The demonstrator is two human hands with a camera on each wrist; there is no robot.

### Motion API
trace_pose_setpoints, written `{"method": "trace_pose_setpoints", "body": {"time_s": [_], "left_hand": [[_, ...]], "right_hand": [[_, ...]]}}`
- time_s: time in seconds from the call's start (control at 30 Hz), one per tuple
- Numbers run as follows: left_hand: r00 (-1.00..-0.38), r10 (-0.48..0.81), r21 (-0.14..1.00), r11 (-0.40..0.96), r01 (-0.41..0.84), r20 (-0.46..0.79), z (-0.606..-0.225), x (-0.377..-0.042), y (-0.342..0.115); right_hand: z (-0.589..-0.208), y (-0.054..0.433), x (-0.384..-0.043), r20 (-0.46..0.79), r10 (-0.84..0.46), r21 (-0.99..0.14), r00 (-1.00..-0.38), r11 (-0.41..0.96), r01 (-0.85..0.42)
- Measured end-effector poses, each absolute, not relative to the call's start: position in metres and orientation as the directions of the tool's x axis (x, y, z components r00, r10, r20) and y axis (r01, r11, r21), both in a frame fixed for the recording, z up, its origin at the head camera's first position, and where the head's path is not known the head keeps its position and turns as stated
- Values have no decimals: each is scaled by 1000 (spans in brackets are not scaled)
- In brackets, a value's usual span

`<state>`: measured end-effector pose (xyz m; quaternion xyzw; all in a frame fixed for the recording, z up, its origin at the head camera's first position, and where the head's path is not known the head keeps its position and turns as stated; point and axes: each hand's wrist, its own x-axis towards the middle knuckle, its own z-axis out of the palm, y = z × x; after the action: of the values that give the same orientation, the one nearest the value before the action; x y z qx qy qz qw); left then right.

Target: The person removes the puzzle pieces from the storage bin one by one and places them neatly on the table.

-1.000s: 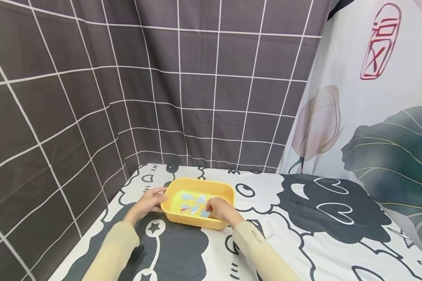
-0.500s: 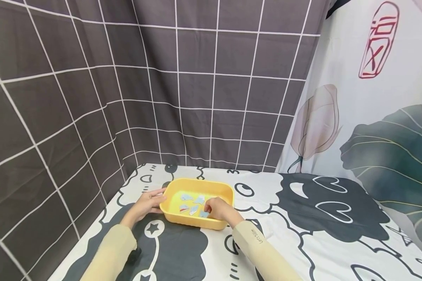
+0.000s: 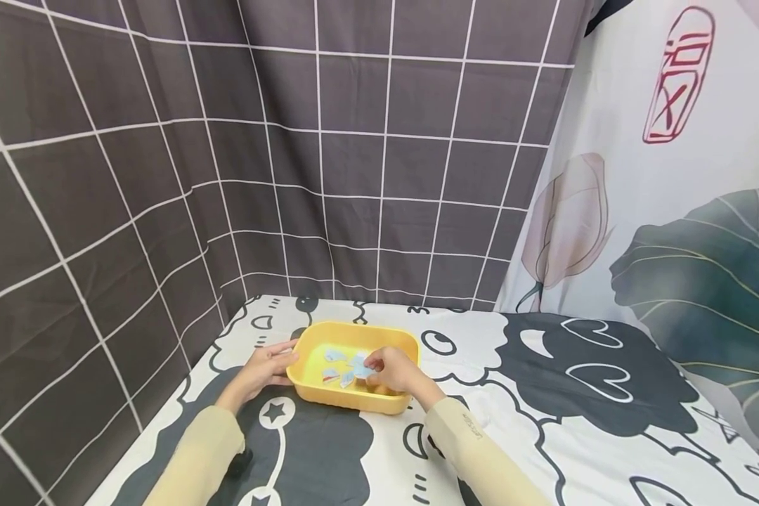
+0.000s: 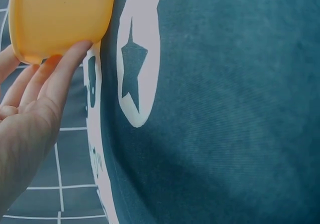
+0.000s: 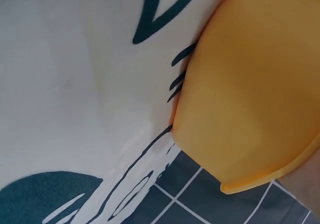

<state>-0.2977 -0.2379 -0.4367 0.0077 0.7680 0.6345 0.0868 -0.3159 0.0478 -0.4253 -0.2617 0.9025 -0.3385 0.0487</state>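
A shallow yellow plastic tub (image 3: 351, 400) sits on the patterned cloth. My left hand (image 3: 266, 367) holds its left end, with the thumb at the rim and long fingers (image 4: 70, 66) against the outer wall in the left wrist view. Inside the tub my right hand (image 3: 397, 369) pinches a small, irregular light-blue flat piece (image 3: 362, 367) between thumb and fingertips, above the tub floor. Several similar pieces lie to its left, among them a pale blue one (image 3: 334, 355) and one with a red mark (image 3: 330, 376). In the right wrist view the tub wall hides the fingers.
Under the tub is a white and dark-grey cartoon-print cloth (image 3: 455, 422). A dark grid curtain (image 3: 354, 176) hangs behind and along the left. At the right hangs a white curtain (image 3: 613, 225) with flower and leaf prints.
My right hand has lifted the light-blue piece off the tub floor and moved it slightly away from me. The left hand stays at the tub's left end.
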Motion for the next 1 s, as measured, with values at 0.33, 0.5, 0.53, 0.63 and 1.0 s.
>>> {"method": "trace_pose_setpoints", "body": {"time_s": [0.33,0.5,0.53,0.63,1.0], "left_hand": [[-989,110,981,178,-82,-102,-441,-297,-231],[-988,112,981,178,-82,-103,-441,-296,-231],[-988,114,980,180,-82,-103,-441,-295,-231],[-989,115,980,184,-74,-97,-440,-294,-233],[-988,103,976,200,-88,-111,-439,-292,-236]], "right_hand": [[-408,85,-311,286,-355,-715,-890,539,-445],[-402,119,-306,338,-235,-683,-912,606,-409],[-403,126,-305,339,-211,-676,-917,623,-393],[-407,146,-302,331,-166,-657,-929,666,-353],[-425,182,-292,188,-88,-682,-978,705,-195]]}}
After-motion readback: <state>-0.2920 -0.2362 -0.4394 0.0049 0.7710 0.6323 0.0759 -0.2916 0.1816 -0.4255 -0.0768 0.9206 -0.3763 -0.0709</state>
